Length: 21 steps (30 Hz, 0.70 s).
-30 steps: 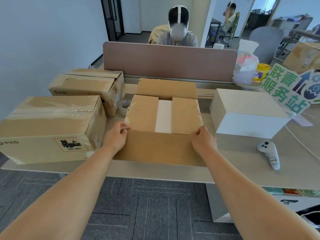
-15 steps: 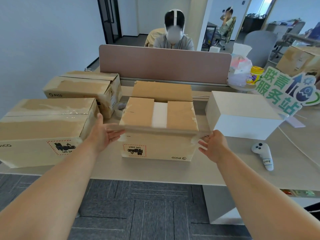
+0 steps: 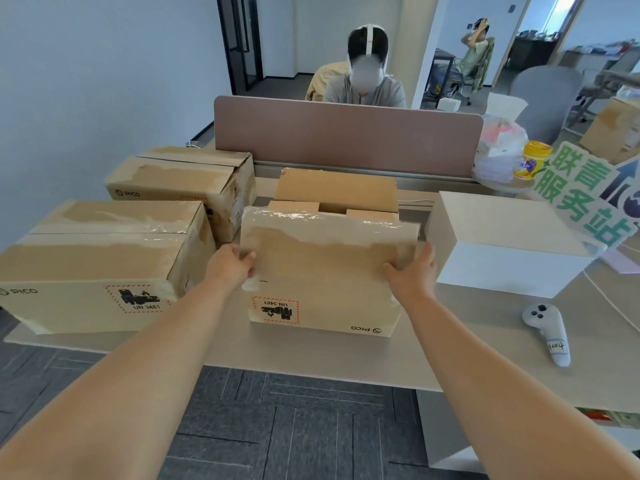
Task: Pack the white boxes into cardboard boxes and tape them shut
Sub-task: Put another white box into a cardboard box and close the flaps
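Cardboard, worn and streaked with old clear tape: the near flap [image 3: 325, 251] of the cardboard box [image 3: 322, 306] between the hands has swung up from lying flat toward the person a second ago and now stands almost upright. The left hand [image 3: 230, 268] curls round its left edge. The right hand [image 3: 412, 271] holds the right edge, thumb on the near face and fingers reaching up the side, though how far they wrap behind is hidden.

The raised flap now covers the white strip that showed between the folded side flaps, so this box looks packed and is at the closing stage. The far flap [image 3: 336, 188] beyond the hands is still up, and no fresh tape is on.

A second white box [image 3: 509, 244] sits just right of the right hand, unpacked. Two taped boxes [image 3: 97, 265] lie left of the left hand.

The held box reads "PICO" and "UN 3481", both upside down. The box by the left hand shows the same marks upright. A green sign [image 3: 585, 199] past the right hand reads 联青服务站.
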Tool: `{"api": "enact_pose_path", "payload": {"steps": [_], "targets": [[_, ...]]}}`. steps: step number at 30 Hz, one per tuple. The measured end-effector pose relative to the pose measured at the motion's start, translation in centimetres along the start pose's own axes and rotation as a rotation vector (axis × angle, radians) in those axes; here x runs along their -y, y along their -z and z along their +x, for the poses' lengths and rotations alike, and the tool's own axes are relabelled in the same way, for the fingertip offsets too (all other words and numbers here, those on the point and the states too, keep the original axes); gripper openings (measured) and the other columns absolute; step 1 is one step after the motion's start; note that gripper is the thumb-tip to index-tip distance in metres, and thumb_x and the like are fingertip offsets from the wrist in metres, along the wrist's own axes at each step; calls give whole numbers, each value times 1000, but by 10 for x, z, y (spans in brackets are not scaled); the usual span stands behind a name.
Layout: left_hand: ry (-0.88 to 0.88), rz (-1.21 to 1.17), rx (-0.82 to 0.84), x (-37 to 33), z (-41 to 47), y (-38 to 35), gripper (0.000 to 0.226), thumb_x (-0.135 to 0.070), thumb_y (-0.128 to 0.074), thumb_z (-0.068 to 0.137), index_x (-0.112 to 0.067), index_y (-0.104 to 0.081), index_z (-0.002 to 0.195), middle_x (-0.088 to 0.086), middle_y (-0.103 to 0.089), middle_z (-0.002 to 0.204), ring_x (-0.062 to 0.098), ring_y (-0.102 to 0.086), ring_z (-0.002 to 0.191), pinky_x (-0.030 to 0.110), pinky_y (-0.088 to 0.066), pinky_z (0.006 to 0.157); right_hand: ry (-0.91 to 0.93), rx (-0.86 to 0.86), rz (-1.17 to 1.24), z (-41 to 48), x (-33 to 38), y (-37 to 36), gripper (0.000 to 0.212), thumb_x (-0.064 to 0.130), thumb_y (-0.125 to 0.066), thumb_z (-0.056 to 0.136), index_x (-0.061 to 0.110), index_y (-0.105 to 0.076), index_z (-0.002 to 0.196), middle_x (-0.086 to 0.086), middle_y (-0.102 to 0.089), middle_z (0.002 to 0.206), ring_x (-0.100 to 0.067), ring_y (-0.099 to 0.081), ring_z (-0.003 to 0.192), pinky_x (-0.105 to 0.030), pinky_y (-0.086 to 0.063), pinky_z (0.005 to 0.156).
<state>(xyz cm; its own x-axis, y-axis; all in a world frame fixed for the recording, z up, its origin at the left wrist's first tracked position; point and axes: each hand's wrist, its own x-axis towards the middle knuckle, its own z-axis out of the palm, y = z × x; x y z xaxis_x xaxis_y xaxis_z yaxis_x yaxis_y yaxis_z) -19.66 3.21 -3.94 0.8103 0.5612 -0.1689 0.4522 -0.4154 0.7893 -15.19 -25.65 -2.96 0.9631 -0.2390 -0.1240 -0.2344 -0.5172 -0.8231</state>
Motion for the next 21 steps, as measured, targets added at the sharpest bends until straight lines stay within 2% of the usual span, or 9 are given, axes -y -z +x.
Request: {"api": "enact_pose_path", "payload": {"steps": [2, 5, 8, 11, 15, 18, 21], "targets": [[4, 125, -6, 1, 6, 1, 62, -41, -58, 88, -7, -39, 137, 11, -57, 127, 28, -54, 116, 39, -40, 98, 1, -12, -184, 1, 11, -5, 92, 28, -65, 86, 23, 0, 151, -7, -9, 157, -33, -23, 139, -45, -26, 110], [-2, 151, 27, 0, 19, 4, 76, -42, -67, 82, -9, -33, 141, 12, -48, 137, 31, -46, 125, 40, -37, 101, 129, 6, -508, 6, 24, -14, 76, 13, -56, 86, 29, -15, 148, -4, 4, 159, -31, -9, 143, -44, -15, 114], [-73, 145, 8, -8, 39, 4, 72, -36, -69, 81, -10, -36, 140, 11, -47, 137, 30, -47, 124, 41, -39, 101, 294, 99, -635, 20, 40, -33, 49, 12, -44, 89, 26, -42, 135, -2, -7, 157, -28, -5, 143, -44, -11, 115], [-143, 153, 35, -14, 62, 2, 70, -37, -68, 82, -10, -38, 139, 11, -44, 140, 28, -44, 126, 40, -38, 102, 390, 142, -650, 32, 54, -60, 38, 22, -43, 93, 16, -48, 129, -4, -23, 152, -28, -15, 140, -43, -14, 115], [-147, 111, 83, -27, 96, -4, 65, -41, -57, 89, -11, -35, 141, 9, -40, 145, 25, -39, 131, 38, -34, 106, 455, 164, -640, 54, 65, -98, 44, 37, -43, 94, 18, -43, 133, -2, -31, 148, -24, -16, 141, -43, -13, 115], [-121, 13, 173, -36, 127, -11, 60, -45, -47, 93, -13, -33, 142, 8, -38, 146, 25, -37, 133, 40, -30, 110, 428, 236, -684, 72, 71, -119, 59, 52, -42, 91, 23, -33, 142, -3, -13, 158, -24, -2, 146, -45, -4, 118], [-99, -117, 284, -49, 155, -22, 61, -40, -42, 97, -16, -19, 148, 2, -28, 152, 21, -28, 139, 37, -23, 113, 374, 273, -764, 84, 71, -134, 69, 60, -38, 90, 24, -23, 147, -3, 0, 160, -25, 8, 146, -48, 1, 118]]}}
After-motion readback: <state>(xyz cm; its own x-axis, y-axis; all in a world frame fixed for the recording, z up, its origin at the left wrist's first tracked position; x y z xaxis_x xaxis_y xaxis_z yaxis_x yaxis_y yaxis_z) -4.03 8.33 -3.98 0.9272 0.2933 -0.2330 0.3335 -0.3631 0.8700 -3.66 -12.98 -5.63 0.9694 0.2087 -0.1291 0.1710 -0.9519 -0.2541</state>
